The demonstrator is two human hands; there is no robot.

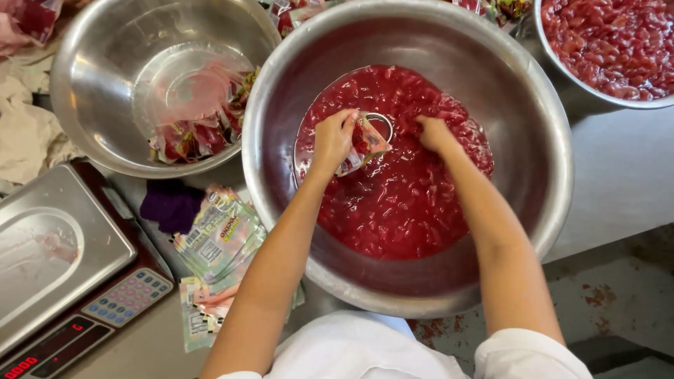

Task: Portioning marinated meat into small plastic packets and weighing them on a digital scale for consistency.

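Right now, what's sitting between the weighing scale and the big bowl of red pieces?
In the head view, a pile of empty printed pouches and a purple cloth lie on the table between the scale and the bowl.

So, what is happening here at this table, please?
A person has both hands in a large steel bowl of red chunky food in syrup. The left hand holds a small clear pouch at the surface; the right hand dips into the red mix beside it. Filled pouches lie in the bowl to the left, empty ones beside a scale.
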